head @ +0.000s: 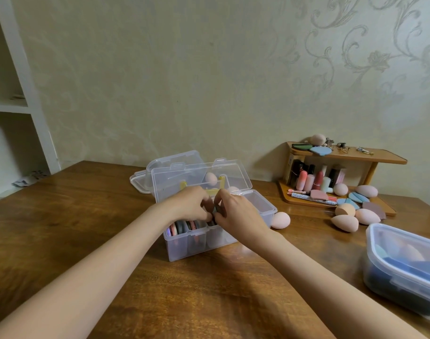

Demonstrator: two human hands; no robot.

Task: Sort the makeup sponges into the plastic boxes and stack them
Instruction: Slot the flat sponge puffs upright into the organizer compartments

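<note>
1. Two hands met over the clear plastic box (184, 243) on the tabletop (91, 206): my left hand (188, 203) and right hand (236, 214), each grip curled and pinching one dark flat sponge (215, 209) between them.
2. The sponge stood on edge, directly above the box's middle compartment, beside the round puffs (182, 227) already filed upright at the left.
3. I judged the coming move a straight push down; neither hand was nearer.
4. Loose egg sponges (344, 222) lay well apart to the right.
</note>
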